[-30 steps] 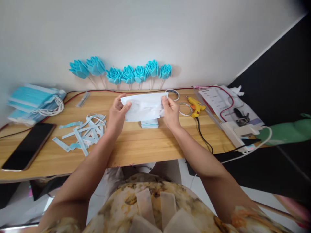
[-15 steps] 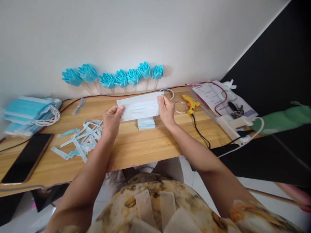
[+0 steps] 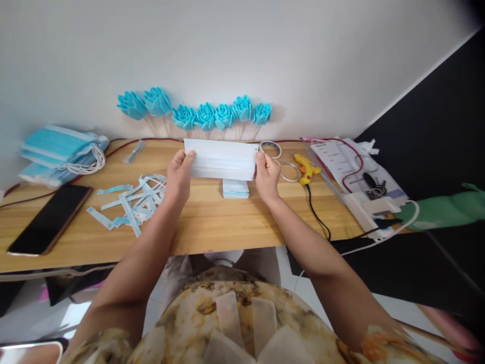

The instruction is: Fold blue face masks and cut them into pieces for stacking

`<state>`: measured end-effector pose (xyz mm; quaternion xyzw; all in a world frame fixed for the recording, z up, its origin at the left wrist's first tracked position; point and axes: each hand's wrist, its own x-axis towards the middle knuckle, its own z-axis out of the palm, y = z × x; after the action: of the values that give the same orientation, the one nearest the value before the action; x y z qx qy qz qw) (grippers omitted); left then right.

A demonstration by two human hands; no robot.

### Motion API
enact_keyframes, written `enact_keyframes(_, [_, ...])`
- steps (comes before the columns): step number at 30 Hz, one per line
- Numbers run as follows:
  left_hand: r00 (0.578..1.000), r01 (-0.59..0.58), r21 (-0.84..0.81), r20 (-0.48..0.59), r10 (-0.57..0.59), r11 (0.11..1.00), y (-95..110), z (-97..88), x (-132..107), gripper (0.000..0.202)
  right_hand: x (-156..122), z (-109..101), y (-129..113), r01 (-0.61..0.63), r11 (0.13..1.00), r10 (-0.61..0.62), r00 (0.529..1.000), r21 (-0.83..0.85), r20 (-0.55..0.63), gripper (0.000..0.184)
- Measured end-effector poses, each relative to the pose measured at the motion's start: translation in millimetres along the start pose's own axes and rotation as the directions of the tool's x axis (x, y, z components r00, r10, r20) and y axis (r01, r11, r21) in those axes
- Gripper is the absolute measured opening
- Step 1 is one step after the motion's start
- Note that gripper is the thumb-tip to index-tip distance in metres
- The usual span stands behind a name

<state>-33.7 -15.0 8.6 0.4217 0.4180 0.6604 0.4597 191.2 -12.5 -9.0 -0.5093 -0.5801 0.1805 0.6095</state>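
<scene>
A pleated white face mask sheet (image 3: 223, 160), with no ear loops showing, is stretched level between my two hands above the table. My left hand (image 3: 180, 174) pinches its left end, thumb on the near face. At the other end, my right hand (image 3: 267, 177) grips the right edge the same way. Just below the sheet, a small stack of folded pale-blue pieces (image 3: 235, 189) lies on the wood, partly covered by it. Cut blue and white mask strips (image 3: 131, 205) are heaped left of my left forearm.
Several blue flowers on sticks (image 3: 205, 116) lean against the wall. At left are packed masks (image 3: 56, 151), white elastic loops (image 3: 89, 159) and a phone (image 3: 49, 220). To the right are tape rolls (image 3: 279, 147), a yellow glue gun (image 3: 307, 169), papers (image 3: 337, 159) and a power strip (image 3: 361, 215).
The mask sheet has gone from slanting up at the right to nearly level. Both hands still hold its ends. The view has shifted slightly.
</scene>
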Motion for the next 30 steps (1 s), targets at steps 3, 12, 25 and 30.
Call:
enact_keyframes(3, [0.998,0.035,-0.065,0.048,-0.032,0.997,6.2,-2.5,1.4,0.036,11.3,-12.2,-16.3,0.080,0.990,-0.081,0.997,0.112,0.000,0.041])
enact_keyframes(12, [0.907,0.191,0.025,0.377,-0.186,0.981,19.5,-2.7,-11.4,0.036,38.2,-12.0,-84.8,-0.040,0.995,-0.041,0.634,0.087,0.772,0.053])
enact_keyframes(25, [0.938,0.260,-0.027,0.242,-0.246,0.965,0.5,1.5,-5.6,0.046,15.4,32.8,-38.0,-0.524,0.785,0.311,0.795,0.331,0.522,0.045])
enact_keyframes(30, [0.946,0.257,0.024,0.200,-0.256,0.966,1.4,2.8,-8.4,0.036,3.8,35.1,-26.5,-0.521,0.777,0.308,0.804,0.354,0.509,0.049])
